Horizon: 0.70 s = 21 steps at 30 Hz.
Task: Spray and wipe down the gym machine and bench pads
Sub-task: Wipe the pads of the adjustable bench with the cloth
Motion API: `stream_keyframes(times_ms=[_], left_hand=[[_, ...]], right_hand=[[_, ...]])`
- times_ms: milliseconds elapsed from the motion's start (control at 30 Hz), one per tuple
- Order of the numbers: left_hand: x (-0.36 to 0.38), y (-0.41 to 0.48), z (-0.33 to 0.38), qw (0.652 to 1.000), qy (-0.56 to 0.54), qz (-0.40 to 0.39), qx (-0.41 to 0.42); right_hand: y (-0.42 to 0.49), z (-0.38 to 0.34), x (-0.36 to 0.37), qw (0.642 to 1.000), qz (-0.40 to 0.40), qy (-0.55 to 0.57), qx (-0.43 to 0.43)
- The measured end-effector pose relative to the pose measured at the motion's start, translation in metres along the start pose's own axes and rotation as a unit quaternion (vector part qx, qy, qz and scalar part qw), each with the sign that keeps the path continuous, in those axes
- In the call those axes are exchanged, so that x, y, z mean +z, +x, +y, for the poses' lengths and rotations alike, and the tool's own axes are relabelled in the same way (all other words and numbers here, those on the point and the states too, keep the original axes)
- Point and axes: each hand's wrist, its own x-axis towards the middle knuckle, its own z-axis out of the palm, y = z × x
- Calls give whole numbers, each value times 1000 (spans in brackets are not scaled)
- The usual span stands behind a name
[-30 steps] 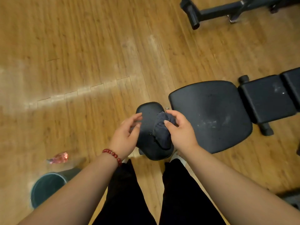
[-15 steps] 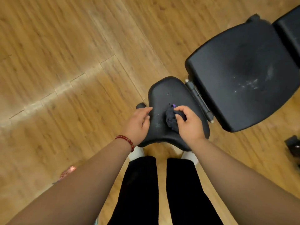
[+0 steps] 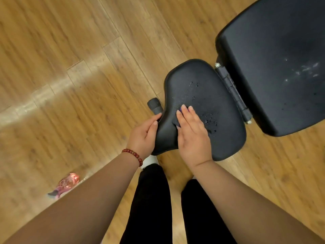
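A: On the small seat pad [image 3: 207, 103], where do we have our 2 hands?
B: Our left hand [image 3: 143, 136] grips its left edge; our right hand [image 3: 192, 136] presses the dark cloth [image 3: 175, 124] flat on it, fingers straight, cloth mostly hidden.

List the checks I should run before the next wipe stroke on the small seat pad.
1. Cloth under the wiping hand: ok. The right hand presses the dark cloth flat on the small seat pad.
2. Pad steadied: ok. The left hand grips its left edge.
3. Spray on the pad: ok. Droplets lie just right of the right hand.
4. Stroke path free: ok. Nothing else lies on the pad.
5. Large pad wiped: not ok. Droplets show on it.
6. Spray bottle fill level: cannot tell. It lies on the floor, partly hidden.
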Motion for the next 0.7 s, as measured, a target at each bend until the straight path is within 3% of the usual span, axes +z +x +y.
stream_keyframes(times_ms=[133,300,467,633,700], left_hand=[[-7,-9,-4,998,-59,-21,-22],[-15,-19,-18,998,-31,-60,-9],[-22,-22,-25,996,-49,-71,9],[-26,-30,-30,996,-22,-83,12],[-24,-29,-31,996,-37,-84,12]], right_hand=[[-6,33,-11,988,-59,-10,-141],[-4,9,-5,1000,17,-4,-2],[-31,-6,-1,981,-79,-3,-179],[-18,12,-8,999,-12,-28,-28],[-28,-8,-1,999,-6,-22,-40]])
